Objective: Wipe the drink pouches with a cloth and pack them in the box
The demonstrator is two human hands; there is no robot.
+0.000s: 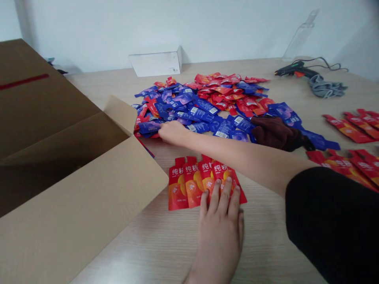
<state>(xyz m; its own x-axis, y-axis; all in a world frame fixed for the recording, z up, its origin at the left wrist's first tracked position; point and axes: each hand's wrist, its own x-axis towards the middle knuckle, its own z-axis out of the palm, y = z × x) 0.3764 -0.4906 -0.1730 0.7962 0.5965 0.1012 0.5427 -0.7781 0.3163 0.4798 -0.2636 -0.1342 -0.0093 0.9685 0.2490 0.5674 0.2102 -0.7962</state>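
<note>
One bench (133,244) carries every item listed here. Along its left edge we find one open carton (103,189); its interior is dark, so we cannot tell its contents. One mixed heap of red and blue sachets (204,114) lies across the middle of the bench toward the far edge; we cannot count it exactly.

We see one black sleeve (328,221) on the right arm, which extends from the near right corner across the bench. The right hand (173,132) is at the heap's left end, beside the carton, fingers bent down; its fingertips are hidden, so we cannot tell whether they grip a sachet.

At the far edge stands one white box (158,64), contents not visible. Near the far right corner we note one transparent bottle (299,37) and one glue gun (291,70).

One brown cloth (275,132) touches the heap's right end. The left hand (220,230) lies palm down near the near edge, fingers slightly apart, fingertips on the rightmost sachet of a row. We count four overlapping red sachets (192,185) in this row.
</note>
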